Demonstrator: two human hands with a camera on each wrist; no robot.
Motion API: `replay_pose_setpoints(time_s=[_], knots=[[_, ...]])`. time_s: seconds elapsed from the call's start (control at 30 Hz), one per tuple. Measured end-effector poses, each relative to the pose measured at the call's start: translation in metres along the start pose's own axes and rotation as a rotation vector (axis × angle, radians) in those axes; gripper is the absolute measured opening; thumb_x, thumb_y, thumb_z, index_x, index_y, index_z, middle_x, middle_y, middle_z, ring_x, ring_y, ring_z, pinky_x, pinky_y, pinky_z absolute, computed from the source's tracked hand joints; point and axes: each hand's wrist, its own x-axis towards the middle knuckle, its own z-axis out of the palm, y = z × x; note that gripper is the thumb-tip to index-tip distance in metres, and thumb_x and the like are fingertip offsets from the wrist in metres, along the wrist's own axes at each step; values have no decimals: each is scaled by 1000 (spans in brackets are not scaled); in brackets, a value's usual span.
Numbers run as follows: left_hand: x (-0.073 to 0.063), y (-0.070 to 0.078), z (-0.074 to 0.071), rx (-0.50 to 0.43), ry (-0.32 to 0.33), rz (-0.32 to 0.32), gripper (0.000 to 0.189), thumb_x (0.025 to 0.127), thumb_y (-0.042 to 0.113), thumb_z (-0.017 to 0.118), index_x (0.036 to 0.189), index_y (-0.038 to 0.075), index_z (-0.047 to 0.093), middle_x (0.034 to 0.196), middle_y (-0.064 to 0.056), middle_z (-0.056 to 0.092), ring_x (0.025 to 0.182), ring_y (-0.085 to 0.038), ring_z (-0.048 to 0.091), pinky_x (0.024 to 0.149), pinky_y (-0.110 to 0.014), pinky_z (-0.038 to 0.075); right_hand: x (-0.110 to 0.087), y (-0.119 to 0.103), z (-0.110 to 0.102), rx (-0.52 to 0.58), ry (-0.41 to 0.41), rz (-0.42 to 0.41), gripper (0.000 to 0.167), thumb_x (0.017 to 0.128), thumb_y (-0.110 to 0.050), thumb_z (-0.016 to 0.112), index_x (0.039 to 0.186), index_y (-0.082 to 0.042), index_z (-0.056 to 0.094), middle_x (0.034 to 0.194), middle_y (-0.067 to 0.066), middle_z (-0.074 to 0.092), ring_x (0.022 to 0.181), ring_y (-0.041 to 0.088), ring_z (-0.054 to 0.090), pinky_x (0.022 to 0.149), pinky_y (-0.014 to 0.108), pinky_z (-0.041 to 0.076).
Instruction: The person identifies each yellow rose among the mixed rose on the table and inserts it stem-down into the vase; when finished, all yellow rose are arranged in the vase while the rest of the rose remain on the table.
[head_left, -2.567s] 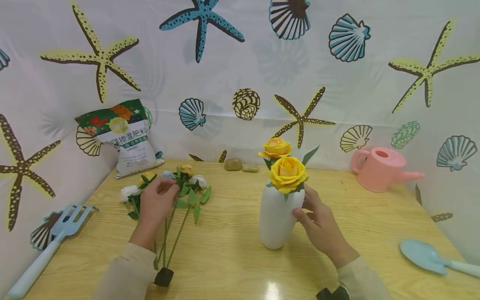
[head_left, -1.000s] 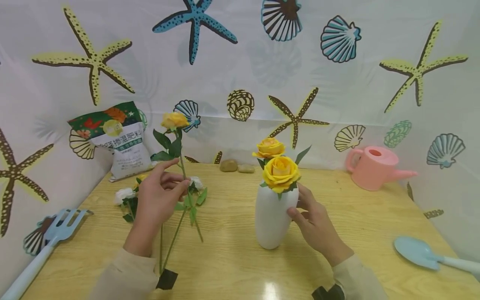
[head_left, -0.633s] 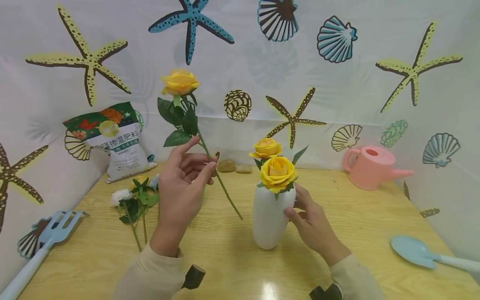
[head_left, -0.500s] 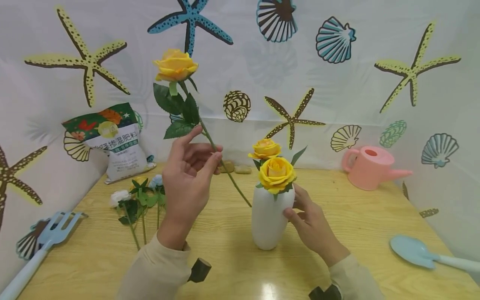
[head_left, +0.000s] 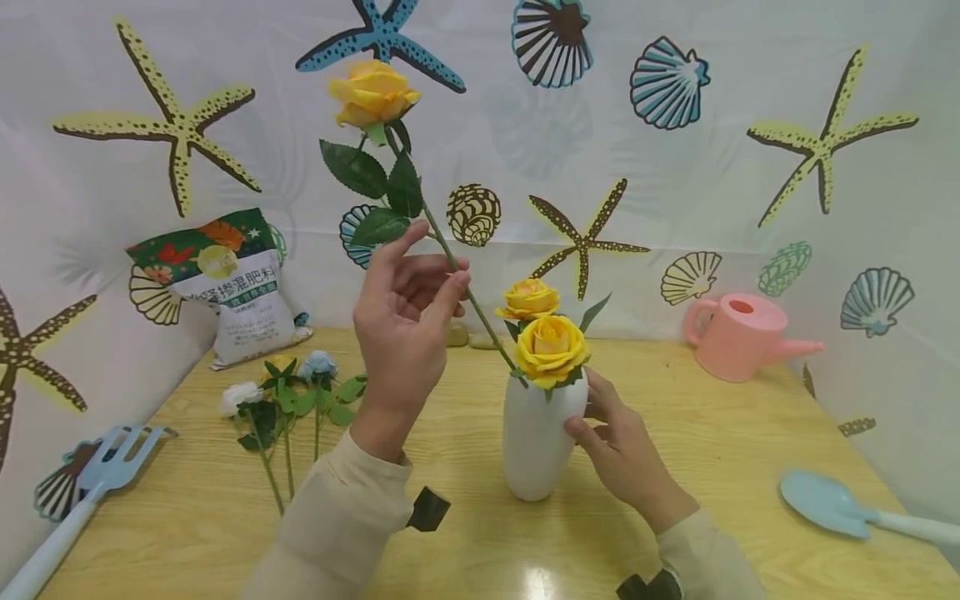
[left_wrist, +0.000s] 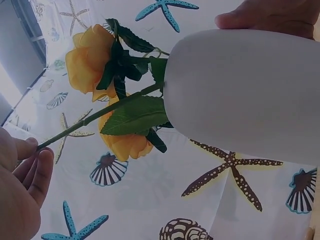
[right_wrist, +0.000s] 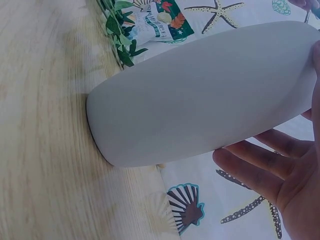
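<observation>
My left hand (head_left: 405, 342) pinches the green stem of a long yellow rose (head_left: 372, 93) between thumb and fingers, its bloom high and leaning left. That stem's lower end meets the mouth of a white vase (head_left: 542, 442); the left wrist view shows the stem (left_wrist: 102, 113) running in at the rim beside the leaves. Two yellow roses (head_left: 552, 348) stand in the vase. On the vase's right side, my right hand (head_left: 633, 454) grips it with thumb and fingers. The vase base rests on the table, as the right wrist view shows; its inside is hidden.
Several flowers, including a white one (head_left: 242, 398) and a blue one (head_left: 318, 365), lie on the left of the wooden table (head_left: 465, 550). A fertilizer bag (head_left: 251, 300), pink watering can (head_left: 742, 337), blue fork (head_left: 112, 467) and blue shovel (head_left: 828, 504) stand or lie around. Stones sit behind.
My left hand has picked the yellow rose from the flowers, raised it and carried it right until its stem end reached the vase mouth. My right hand has stayed on the vase.
</observation>
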Motion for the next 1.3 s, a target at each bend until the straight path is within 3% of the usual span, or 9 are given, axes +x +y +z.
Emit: replay_pose_setpoints(time_s=[0.33, 0.53, 0.7, 1.0, 1.3], knots=[[1, -8, 6, 23, 17, 24, 50, 87, -12, 70, 135, -9, 55, 100, -29, 72, 78, 1, 67, 67, -17, 57, 0, 1, 0, -3, 14, -14, 58, 102, -24, 60, 153, -18, 34, 141, 20, 58, 110, 37, 68, 79, 36, 61], [-1, -12, 10, 21, -7, 10, 49, 88, -10, 70, 136, -8, 56, 102, -27, 72, 80, -1, 67, 70, -18, 58, 1, 2, 1, -10, 13, -17, 58, 103, -25, 59, 154, -18, 33, 142, 19, 58, 111, 37, 68, 79, 38, 61], [-6, -15, 15, 2, -33, -34, 47, 88, -10, 70, 133, -6, 57, 103, -26, 72, 82, -6, 69, 71, -21, 60, 1, 1, 0, -17, 13, -22, 58, 103, -25, 59, 154, -18, 33, 141, 19, 58, 110, 36, 69, 78, 39, 61], [-22, -24, 23, 1, -99, -159, 44, 87, -11, 71, 129, -6, 56, 102, -26, 72, 85, -33, 71, 75, -21, 60, 0, 1, -1, -15, 14, -28, 58, 103, -25, 59, 154, -18, 33, 140, 19, 59, 109, 36, 69, 78, 31, 60], [-34, -29, 24, 15, -210, -230, 42, 88, -10, 71, 127, -5, 57, 101, -26, 71, 94, -35, 71, 88, -27, 60, 0, 0, 0, -1, 7, 2, 58, 103, -28, 58, 154, -18, 33, 140, 21, 59, 110, 36, 69, 79, 31, 59]])
